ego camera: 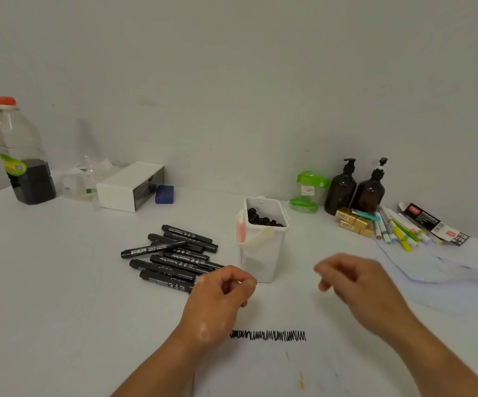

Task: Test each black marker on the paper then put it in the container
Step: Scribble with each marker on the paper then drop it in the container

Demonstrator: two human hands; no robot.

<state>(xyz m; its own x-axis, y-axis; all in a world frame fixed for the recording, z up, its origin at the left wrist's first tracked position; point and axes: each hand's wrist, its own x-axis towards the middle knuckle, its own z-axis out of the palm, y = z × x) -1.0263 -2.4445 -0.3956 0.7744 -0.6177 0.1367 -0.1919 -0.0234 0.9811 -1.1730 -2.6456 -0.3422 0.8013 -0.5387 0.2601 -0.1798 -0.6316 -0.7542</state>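
Black markers (pixel 174 253) are lying in a loose pile near the middle of the table (pixel 60 282), just left of the white plastic container (pixel 263 253). More are standing inside it, showing only their round ends. Wide bare room is lying open toward the table's left edge. The left hand (pixel 220 296) is hovering at the pile's near end with fingers curled; I cannot tell if it is gripping a marker. The right hand (pixel 358 285) is blurry, with fingers hanging loosely curled and holding nothing. A zigzag black scribble (pixel 269 335) is sitting on the paper (pixel 260 373), whose edges are hard to see.
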